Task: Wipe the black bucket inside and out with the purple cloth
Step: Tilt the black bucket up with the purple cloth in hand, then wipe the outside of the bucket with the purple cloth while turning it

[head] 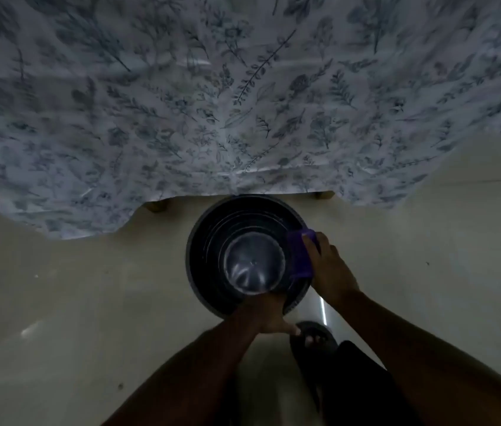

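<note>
The black bucket point(212, 241) stands upright on the pale floor, seen from straight above, its shiny bottom showing. My right hand point(330, 265) presses the purple cloth point(299, 256) over the bucket's right rim, the cloth hanging down the inner wall. My left hand point(269, 315) grips the near rim, fingers inside the bucket and thumb outside.
A white cloth with a grey-blue leaf print point(243, 103) drapes over furniture just beyond the bucket, two wooden legs point(157, 206) showing under its hem. My foot in a dark sandal point(315, 336) stands just behind the bucket. Glossy pale floor point(74, 287) spreads left and right.
</note>
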`<state>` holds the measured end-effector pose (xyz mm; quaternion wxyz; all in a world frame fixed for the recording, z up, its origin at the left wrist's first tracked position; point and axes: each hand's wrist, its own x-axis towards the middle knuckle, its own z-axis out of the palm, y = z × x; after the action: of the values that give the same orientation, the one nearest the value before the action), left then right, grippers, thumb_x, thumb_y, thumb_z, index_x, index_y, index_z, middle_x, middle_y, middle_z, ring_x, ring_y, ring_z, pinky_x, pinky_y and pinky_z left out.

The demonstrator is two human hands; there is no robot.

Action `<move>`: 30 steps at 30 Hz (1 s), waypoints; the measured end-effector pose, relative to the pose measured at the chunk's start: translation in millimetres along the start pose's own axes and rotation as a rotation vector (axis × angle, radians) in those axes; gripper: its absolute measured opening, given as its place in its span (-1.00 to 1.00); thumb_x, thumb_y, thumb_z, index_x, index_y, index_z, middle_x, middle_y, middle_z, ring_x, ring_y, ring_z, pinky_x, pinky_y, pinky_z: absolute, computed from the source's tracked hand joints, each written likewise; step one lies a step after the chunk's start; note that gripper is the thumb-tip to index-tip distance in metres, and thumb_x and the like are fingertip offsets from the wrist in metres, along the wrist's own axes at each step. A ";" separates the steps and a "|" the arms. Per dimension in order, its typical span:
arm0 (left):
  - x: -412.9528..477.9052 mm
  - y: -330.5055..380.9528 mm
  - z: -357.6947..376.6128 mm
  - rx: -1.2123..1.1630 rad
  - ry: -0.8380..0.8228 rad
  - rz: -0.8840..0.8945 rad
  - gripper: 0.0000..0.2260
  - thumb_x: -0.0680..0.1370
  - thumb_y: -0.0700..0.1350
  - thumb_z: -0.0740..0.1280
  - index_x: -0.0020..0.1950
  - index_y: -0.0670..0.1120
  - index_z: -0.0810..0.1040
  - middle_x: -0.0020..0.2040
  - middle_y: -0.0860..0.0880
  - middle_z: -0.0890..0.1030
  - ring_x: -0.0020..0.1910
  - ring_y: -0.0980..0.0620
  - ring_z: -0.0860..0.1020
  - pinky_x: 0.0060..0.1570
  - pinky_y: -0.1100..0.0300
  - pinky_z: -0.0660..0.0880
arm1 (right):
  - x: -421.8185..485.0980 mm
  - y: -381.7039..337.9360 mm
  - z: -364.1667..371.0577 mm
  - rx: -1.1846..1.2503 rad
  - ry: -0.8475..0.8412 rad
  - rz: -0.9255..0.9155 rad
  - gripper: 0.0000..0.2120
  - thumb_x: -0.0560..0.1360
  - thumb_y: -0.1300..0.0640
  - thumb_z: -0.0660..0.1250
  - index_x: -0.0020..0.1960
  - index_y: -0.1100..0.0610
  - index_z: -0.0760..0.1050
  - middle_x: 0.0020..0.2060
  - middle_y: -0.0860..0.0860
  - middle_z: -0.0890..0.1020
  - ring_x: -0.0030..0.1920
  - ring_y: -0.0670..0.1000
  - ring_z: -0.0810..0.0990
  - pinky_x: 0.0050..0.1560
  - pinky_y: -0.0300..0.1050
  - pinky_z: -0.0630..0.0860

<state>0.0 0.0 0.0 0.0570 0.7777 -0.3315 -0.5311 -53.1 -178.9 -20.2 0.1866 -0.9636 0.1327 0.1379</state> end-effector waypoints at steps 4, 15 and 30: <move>-10.6 -2.5 9.8 0.219 0.153 -0.051 -0.69 0.62 -0.22 0.11 0.34 -0.26 0.40 0.28 -0.26 0.52 0.21 -0.23 0.53 0.20 -0.08 0.48 | 3.3 -9.3 -5.7 0.074 0.045 -0.023 -0.25 0.39 0.36 0.34 0.52 0.16 0.13 0.36 0.24 0.30 0.05 0.22 0.50 0.00 0.09 0.55; -53.5 -23.6 -66.0 -0.040 0.488 0.038 -0.67 0.65 0.04 0.14 0.38 0.01 0.41 0.29 -0.12 0.57 0.23 -0.13 0.55 0.18 0.07 0.48 | 16.6 -32.0 -86.0 0.273 0.130 -0.062 -0.43 0.32 0.03 0.22 0.25 0.29 0.52 -0.08 0.34 0.58 -0.09 0.33 0.58 -0.02 0.03 0.48; -8.1 -62.1 -86.7 -0.421 0.579 0.049 -0.81 0.62 0.01 0.21 0.02 -0.07 0.53 0.01 -0.07 0.63 0.02 -0.07 0.59 -0.05 0.17 0.45 | -7.7 -24.0 -17.2 0.156 0.021 -0.151 -0.34 0.28 0.25 0.24 0.41 0.18 0.37 -0.04 0.22 0.58 -0.12 0.23 0.57 -0.18 -0.07 0.48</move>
<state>101.5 29.9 16.3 0.3202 0.8589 -0.2033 -0.3441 -49.1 -162.5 5.3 0.2695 -0.9548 0.0720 0.1024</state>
